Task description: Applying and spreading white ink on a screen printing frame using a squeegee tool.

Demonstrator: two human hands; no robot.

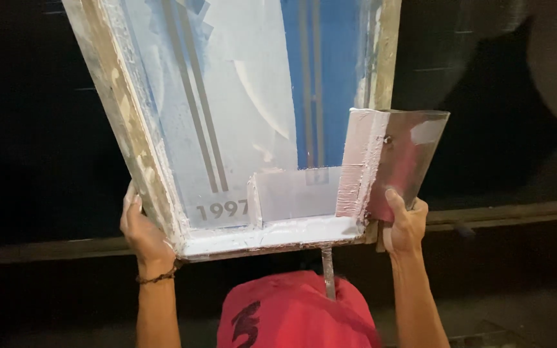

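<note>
I hold up a wooden-framed printing screen [130, 129] with blue and white mesh, tilted toward me. My left hand [142, 233] grips its lower left corner; a dark cord bracelet circles that wrist. My right hand [404, 222] holds a metal trough-shaped scoop [394, 154], smeared with pinkish-white paste, against the lower right corner of the frame. Pale paste [272, 233] pools along the frame's bottom edge. A thin stream of it [328, 274] drips down from the frame's underside.
A red fabric-covered shape with a dark mark [294, 316] sits below the frame, between my forearms. A dark wall and a horizontal ledge [504, 212] lie behind. The surroundings are dim.
</note>
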